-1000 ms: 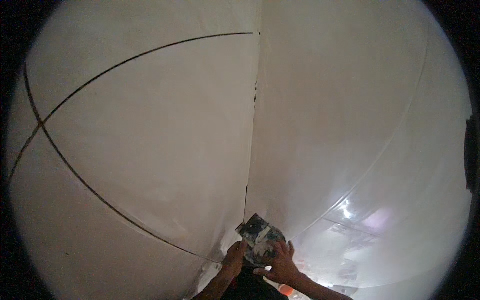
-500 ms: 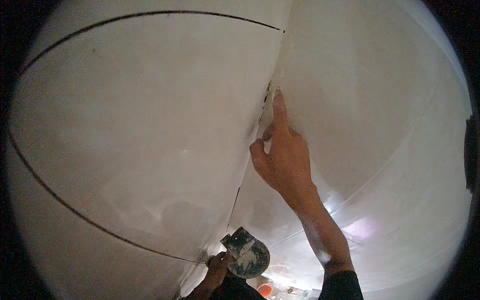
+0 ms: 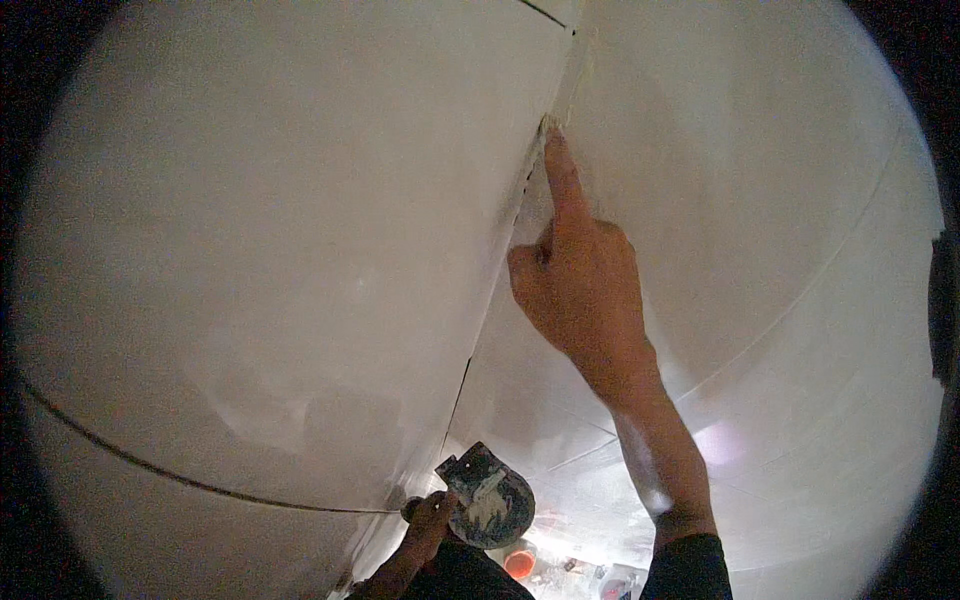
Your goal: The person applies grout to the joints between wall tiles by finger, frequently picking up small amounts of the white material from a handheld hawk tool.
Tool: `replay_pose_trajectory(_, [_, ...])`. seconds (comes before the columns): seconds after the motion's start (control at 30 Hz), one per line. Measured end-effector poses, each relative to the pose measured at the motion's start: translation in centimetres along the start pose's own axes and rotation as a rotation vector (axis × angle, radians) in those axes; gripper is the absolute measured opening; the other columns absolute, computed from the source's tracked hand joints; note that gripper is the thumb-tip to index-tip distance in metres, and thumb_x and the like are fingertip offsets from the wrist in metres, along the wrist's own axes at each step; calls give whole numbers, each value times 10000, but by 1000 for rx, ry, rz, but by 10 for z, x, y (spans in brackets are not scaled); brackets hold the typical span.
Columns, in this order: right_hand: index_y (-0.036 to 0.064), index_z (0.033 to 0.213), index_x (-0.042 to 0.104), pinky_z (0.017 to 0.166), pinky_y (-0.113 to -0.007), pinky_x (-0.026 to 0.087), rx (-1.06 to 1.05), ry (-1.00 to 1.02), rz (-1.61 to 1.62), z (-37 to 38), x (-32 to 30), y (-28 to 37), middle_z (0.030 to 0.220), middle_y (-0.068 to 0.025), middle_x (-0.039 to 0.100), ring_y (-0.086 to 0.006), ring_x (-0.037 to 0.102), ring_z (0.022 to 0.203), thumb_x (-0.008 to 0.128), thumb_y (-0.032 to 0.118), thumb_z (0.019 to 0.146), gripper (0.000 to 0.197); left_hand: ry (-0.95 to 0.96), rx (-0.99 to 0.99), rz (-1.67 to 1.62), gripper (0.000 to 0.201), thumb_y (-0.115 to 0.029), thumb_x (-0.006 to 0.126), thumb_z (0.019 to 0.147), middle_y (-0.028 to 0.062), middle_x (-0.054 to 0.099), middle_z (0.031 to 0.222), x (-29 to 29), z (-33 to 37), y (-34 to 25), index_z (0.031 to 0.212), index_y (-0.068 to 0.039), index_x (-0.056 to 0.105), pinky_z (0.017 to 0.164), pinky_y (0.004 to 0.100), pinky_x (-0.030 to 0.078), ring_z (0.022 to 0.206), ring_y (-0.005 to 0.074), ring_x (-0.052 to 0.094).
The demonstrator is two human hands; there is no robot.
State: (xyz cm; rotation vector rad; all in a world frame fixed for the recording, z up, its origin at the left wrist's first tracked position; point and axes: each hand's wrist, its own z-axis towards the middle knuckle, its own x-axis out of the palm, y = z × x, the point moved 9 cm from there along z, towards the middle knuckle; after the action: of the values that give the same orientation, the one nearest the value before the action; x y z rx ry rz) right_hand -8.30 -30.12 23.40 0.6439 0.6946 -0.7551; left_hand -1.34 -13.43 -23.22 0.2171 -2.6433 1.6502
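Observation:
My right hand [image 3: 585,270] reaches up along the inside corner joint [image 3: 487,300] between two pale, smooth wall panels. Its index finger is stretched out, the tip pressed at the joint by a small smear of pale paste [image 3: 551,122]; the other fingers are curled with nothing seen in them. Low in the view, my left hand [image 3: 432,515] grips a dark, rounded flat plate [image 3: 505,525] streaked with pale paste. A small dark round end [image 3: 410,508] shows beside that hand; what it belongs to is hidden. Below the fingertip the joint has dark broken gaps.
A dark curved-looking seam [image 3: 180,481] crosses the left wall panel [image 3: 250,250]. On the floor far below stand an orange bucket [image 3: 519,563] and a pale container [image 3: 618,580]. A dark object [image 3: 940,308] juts in at the right rim.
My right index fingertip has moved up along the corner joint, past the upper dark gaps. The view has shifted upward. My left hand still holds the plate.

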Motion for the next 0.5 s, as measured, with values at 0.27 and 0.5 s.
replay_pose_trajectory(0.27, [139, 1494, 212, 654, -473, 556, 138, 164, -93, -32, 39, -20, 655, -193, 642, -403, 652, 638, 624, 43, 706, 895, 33, -50, 49, 554, -488, 563, 933, 126, 627, 986, 3, 5, 0, 1112, 36, 584, 792, 339, 488, 894, 203, 593])
replay_pose_trajectory(0.5, [137, 1507, 157, 684, -509, 549, -12, -38, 7, 11, -9, 6, 679, -236, 642, -424, 652, 677, 613, 80, 723, 909, -64, 88, 259, 508, -456, 524, 962, 103, 634, 922, -5, 6, 3, 1054, 37, 607, 799, 316, 467, 859, 188, 587])
